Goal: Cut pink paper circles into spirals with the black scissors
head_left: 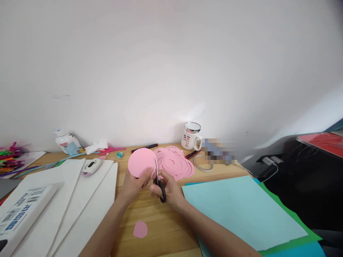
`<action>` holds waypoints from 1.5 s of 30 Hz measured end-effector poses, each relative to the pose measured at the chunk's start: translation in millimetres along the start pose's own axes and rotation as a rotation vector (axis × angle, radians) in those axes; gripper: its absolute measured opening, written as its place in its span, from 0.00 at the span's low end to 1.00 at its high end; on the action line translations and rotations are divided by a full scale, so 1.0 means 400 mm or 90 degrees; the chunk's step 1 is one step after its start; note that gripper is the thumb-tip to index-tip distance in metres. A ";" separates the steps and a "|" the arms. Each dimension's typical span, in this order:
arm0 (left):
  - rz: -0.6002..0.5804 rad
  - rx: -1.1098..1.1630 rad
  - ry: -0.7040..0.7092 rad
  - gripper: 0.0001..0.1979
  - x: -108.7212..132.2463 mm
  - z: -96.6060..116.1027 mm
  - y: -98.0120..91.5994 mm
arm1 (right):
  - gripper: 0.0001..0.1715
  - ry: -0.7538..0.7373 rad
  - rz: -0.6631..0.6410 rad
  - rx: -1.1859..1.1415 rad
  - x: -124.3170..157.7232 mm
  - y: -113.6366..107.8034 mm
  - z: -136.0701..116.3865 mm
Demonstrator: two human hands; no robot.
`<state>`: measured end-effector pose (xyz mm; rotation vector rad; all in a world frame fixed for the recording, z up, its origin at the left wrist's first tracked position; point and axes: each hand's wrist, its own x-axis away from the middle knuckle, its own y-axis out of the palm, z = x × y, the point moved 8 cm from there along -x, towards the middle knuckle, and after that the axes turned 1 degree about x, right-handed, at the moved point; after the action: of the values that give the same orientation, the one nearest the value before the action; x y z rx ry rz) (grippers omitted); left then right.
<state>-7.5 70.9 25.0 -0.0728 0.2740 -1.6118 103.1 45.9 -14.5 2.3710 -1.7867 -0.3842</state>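
Note:
A round pink paper disc [141, 162] is pinched in my left hand [135, 184] by its lower edge. My right hand [169, 187] grips black-handled scissors [160, 186], whose blades point up along the disc's right edge. Whether the blades are parted is hard to make out. Just behind my hands lies a heap of pink paper rings and spirals [175, 163]. A small pink paper scrap [140, 229] rests on the wooden table [155, 217] between my forearms.
Left are white sheets [72, 200], a white box [25, 214] and a white bottle [68, 142]. Behind the heap stands a mug [189, 137], near a ring-shaped band [203, 165]. Turquoise paper [241, 210] over green and blue sheets covers the right side. A wall closes the back.

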 end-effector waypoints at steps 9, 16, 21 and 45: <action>-0.015 0.045 -0.013 0.20 -0.004 -0.021 0.011 | 0.26 0.007 0.002 0.014 0.003 0.008 -0.006; -0.064 0.044 -0.051 0.14 -0.001 -0.026 0.015 | 0.28 -0.051 -0.010 -0.038 -0.001 0.010 -0.037; -0.084 0.053 -0.050 0.16 -0.003 -0.035 0.014 | 0.27 -0.043 -0.019 -0.042 0.001 0.014 -0.040; -0.056 0.080 -0.019 0.26 -0.010 -0.008 0.007 | 0.24 0.031 0.028 -0.013 0.007 0.002 -0.003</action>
<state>-5.4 75.4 21.8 -0.0126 0.1481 -1.7103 103.6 42.9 -13.4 2.3025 -1.8011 -0.3355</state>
